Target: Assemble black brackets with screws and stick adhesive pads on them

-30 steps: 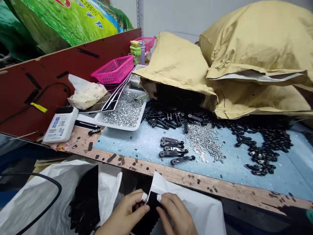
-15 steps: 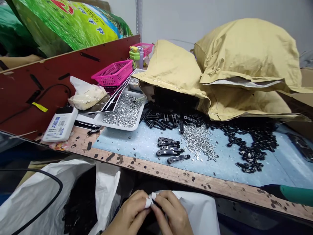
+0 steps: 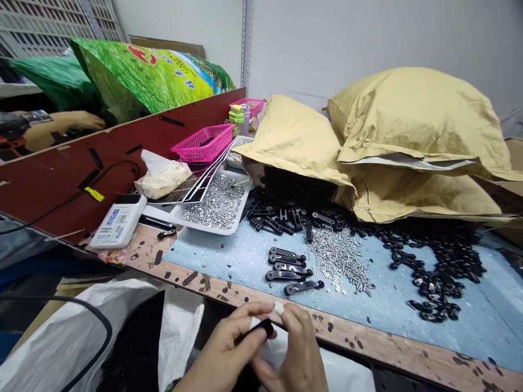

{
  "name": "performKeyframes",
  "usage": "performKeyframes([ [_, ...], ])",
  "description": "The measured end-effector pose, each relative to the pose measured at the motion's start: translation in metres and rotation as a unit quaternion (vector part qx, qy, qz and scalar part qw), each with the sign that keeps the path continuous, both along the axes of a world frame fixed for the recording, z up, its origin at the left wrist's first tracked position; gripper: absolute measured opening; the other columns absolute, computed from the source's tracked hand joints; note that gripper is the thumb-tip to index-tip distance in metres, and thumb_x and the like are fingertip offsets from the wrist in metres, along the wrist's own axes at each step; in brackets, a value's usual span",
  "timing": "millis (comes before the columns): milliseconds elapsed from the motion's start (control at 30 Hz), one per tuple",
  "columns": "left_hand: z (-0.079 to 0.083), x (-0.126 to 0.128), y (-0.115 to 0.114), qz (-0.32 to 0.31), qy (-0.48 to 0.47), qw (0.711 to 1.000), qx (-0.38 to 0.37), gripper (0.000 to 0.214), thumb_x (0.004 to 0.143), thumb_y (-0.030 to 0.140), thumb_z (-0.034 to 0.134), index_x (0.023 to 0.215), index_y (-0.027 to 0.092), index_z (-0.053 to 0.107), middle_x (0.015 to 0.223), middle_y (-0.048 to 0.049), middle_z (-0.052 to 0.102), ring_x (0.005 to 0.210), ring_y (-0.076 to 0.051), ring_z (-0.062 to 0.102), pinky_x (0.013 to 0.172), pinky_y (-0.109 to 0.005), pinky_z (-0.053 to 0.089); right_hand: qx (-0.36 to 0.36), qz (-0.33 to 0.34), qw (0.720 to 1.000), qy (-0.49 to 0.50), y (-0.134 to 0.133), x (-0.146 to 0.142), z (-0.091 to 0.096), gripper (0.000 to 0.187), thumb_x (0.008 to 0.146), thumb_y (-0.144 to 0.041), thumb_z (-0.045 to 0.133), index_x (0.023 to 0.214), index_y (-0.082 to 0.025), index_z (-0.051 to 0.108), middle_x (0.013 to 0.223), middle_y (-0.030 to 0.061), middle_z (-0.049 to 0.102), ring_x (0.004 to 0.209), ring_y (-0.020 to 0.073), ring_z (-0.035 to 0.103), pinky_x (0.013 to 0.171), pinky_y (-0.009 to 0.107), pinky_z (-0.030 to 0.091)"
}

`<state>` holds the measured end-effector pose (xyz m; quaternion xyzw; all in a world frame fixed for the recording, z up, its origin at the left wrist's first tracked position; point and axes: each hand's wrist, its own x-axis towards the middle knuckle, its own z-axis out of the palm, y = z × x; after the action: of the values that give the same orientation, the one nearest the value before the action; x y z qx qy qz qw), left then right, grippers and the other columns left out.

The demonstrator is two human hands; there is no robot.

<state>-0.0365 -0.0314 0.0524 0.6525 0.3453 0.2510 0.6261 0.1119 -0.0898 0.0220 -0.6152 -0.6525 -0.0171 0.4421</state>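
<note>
Head view: my left grip (image 3: 231, 348) pinches a black piece (image 3: 266, 326) at its two o'clock. From the piece, long black parts (image 3: 285, 276) lie at one o'clock on the table (image 3: 392, 343); my right grip (image 3: 300, 348) curls at four, its hold I cannot tell.

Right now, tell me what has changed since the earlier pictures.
The left hand and right hand now overlap the bench edge in the view; a second ago they sat below it. The black piece, flat between both hands then, now shows a narrow end in the left hand. A co-worker's hand has come into view behind the red board. The row of black parts and the white tray stayed put.
</note>
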Motion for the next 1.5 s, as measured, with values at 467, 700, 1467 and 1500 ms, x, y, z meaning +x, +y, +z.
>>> performKeyframes([
  [467, -0.016, 0.034, 0.043, 0.082, 0.024, 0.996, 0.031, 0.033, 0.092, 0.04, 0.047, 0.082, 0.02, 0.07, 0.124, -0.0077, 0.057, 0.108, -0.025, 0.059, 0.089, -0.035, 0.051, -0.137, 0.034, 0.985, 0.1, 0.02, 0.045, -0.009, 0.043, 0.084, -0.012, 0.038, 0.124, -0.024, 0.048, 0.107, 0.0108, 0.054, 0.07, 0.0164, 0.059, 0.061, 0.027, 0.054],
  [700, -0.015, 0.039, 0.054, -0.024, 0.079, 0.99, 0.118, 0.041, 0.096, 0.036, 0.037, 0.078, 0.022, 0.071, 0.13, -0.0072, 0.054, 0.117, -0.025, 0.053, 0.096, -0.04, 0.048, -0.132, 0.068, 0.986, 0.076, 0.044, 0.053, 0.015, 0.011, 0.088, -0.018, 0.047, 0.086, -0.021, 0.057, 0.09, 0.0075, 0.053, 0.079, 0.0194, 0.056, 0.066, 0.029, 0.05],
  [1467, -0.038, 0.049, 0.113, -0.049, 0.221, 0.834, 0.503, 0.032, 0.093, 0.014, 0.041, 0.119, 0.02, 0.059, 0.122, -0.0048, 0.062, 0.115, -0.026, 0.048, 0.093, -0.043, 0.026, -0.195, -0.139, 0.884, 0.402, 0.12, 0.083, -0.015, 0.038, 0.071, -0.05, 0.067, 0.055, -0.016, 0.066, 0.103, 0.0109, 0.061, 0.053, 0.0105, 0.051, 0.039, 0.024, 0.037],
  [1500, -0.038, 0.05, 0.113, -0.043, 0.216, 0.836, 0.502, 0.032, 0.094, 0.014, 0.04, 0.118, 0.02, 0.06, 0.121, -0.0048, 0.063, 0.114, -0.026, 0.048, 0.093, -0.043, 0.027, -0.195, -0.141, 0.884, 0.402, 0.12, 0.083, -0.016, 0.038, 0.071, -0.05, 0.068, 0.055, -0.016, 0.066, 0.103, 0.0108, 0.061, 0.052, 0.0105, 0.051, 0.039, 0.025, 0.038],
])
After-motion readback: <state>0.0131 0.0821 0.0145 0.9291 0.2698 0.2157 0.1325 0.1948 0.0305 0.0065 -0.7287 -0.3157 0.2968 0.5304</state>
